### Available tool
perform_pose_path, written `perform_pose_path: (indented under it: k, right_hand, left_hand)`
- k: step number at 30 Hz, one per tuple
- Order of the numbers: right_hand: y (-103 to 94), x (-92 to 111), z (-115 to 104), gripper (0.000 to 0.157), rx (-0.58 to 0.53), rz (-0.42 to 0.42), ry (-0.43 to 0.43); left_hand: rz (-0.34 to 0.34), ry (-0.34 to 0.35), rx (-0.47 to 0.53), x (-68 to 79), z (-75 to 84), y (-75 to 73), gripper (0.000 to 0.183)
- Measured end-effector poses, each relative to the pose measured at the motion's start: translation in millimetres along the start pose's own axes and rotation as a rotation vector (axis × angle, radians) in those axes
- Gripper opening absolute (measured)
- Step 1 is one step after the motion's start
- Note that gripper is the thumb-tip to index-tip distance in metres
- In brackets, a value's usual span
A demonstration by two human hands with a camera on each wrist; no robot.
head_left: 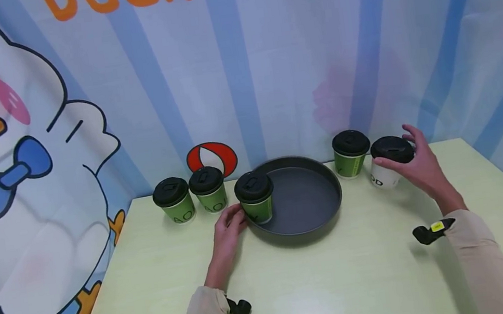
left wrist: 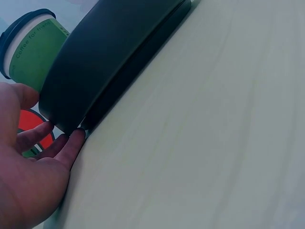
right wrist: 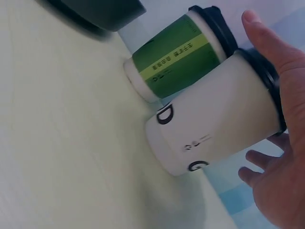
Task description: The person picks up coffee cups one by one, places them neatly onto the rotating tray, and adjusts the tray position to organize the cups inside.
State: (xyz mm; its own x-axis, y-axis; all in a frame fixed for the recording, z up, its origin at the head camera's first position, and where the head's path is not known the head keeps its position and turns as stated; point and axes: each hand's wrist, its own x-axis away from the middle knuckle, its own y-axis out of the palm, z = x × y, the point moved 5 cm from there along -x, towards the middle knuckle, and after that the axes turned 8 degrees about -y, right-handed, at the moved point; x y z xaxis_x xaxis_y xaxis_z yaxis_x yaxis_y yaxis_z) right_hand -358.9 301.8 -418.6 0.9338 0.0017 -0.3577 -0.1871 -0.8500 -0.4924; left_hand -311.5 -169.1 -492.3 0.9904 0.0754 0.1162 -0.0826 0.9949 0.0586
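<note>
A dark round pan (head_left: pixel 305 197) lies on the table with a green lidded paper coffee cup (head_left: pixel 258 209) standing inside its left edge. My left hand (head_left: pixel 228 233) holds the pan's left side, thumb at the rim and fingertips low on the outer wall in the left wrist view. At the right, my right hand (head_left: pixel 422 167) spreads around the black lid of a white paper coffee cup (right wrist: pixel 214 114), thumb in front and fingers behind. Just left of that cup stands another green coffee cup (right wrist: pixel 178 57) with a black lid.
Two more green lidded cups, one farther left (head_left: pixel 178 210) and one nearer the pan (head_left: pixel 213 199), stand at the back left of the table (head_left: pixel 296 287). Behind the table hangs a blue striped cloth (head_left: pixel 278 70) with a cartoon duck.
</note>
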Motion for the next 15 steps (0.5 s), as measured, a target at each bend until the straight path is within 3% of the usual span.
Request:
perform_pose_path:
  k: [6, 15]
  right_hand:
    - [10.0, -0.2, 17.1, 0.102, -0.117, 0.001, 0.064]
    - [15.6, -1.1, 23.1, 0.091, -0.136, 0.029, 0.056]
  left_hand:
    - [-0.010, -0.002, -0.002, -0.2, -0.4, 0.6, 0.039]
    - [-0.005, -0.006, -0.007, 0.8, -0.8, -1.4, 0.039]
